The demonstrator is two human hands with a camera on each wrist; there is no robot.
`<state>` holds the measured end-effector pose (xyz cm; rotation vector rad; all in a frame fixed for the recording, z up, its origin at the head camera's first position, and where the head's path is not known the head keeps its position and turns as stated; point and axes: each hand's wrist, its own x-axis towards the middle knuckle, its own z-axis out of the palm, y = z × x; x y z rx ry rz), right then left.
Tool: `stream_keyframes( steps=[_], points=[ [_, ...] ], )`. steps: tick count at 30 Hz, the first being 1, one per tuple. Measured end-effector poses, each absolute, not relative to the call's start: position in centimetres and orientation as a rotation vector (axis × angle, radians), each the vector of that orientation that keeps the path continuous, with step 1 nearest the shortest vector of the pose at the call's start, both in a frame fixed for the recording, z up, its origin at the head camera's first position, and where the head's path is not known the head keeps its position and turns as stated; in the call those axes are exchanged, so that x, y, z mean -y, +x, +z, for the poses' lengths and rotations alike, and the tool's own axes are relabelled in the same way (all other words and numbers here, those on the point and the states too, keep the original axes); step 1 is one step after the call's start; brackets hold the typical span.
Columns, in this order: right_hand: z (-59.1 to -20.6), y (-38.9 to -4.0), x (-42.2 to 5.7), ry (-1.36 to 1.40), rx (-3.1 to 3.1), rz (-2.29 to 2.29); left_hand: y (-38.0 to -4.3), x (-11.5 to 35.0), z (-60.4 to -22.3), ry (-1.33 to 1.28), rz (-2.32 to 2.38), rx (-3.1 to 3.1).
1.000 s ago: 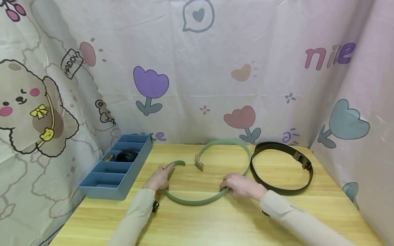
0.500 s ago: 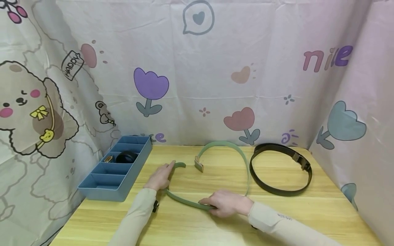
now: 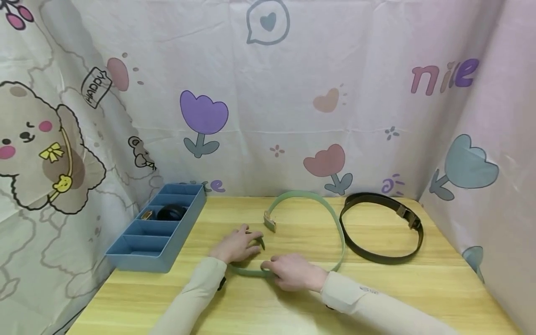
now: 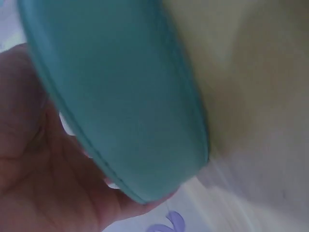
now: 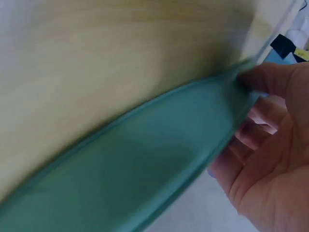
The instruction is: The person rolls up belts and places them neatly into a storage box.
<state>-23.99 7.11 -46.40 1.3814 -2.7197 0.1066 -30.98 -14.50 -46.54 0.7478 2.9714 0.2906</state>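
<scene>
Green belt (image 3: pixel 331 218) on the wooden table (image 3: pixel 377 293), looped from a metal buckle (image 3: pixel 270 221) near the middle, back toward the curtain, round the right side and forward again to the near edge of the loop. Near stretch of strap pinched under the right hand (image 3: pixel 293 272) — fingers curled round it, strap running across the palm in the right wrist view (image 5: pixel 145 169). Free tip end just left of that, held in the left hand (image 3: pixel 238 244), fingers closed about it; tip broad and close against the palm in the left wrist view (image 4: pixel 120 96). Both hands close together, in front of the buckle. Black belt (image 3: pixel 383 228) coiled just right of the green loop, apart from either hand. Blue divided tray (image 3: pixel 157 232) at the left, a dark rolled belt (image 3: pixel 170 212) in one compartment.
</scene>
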Motion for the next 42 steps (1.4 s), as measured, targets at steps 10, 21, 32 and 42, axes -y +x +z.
stream_keyframes(
  steps=[10,21,32,42],
  points=[
    [-46.8,-23.5,-4.3,1.389,2.631,-0.049,-29.9,13.2,-46.7,0.98,0.206,-3.068],
    [-46.6,-23.3,-1.5,1.462,2.58,-0.104,-31.4,14.7,-46.4,1.08,0.216,-3.087],
    [-45.4,-24.2,-1.0,1.515,2.785,0.08,-32.4,16.8,-46.4,1.203,0.327,-3.039],
    [-44.4,-24.8,-0.1,1.333,2.949,0.227,-32.4,16.9,-45.9,1.158,0.323,-3.05]
  ],
)
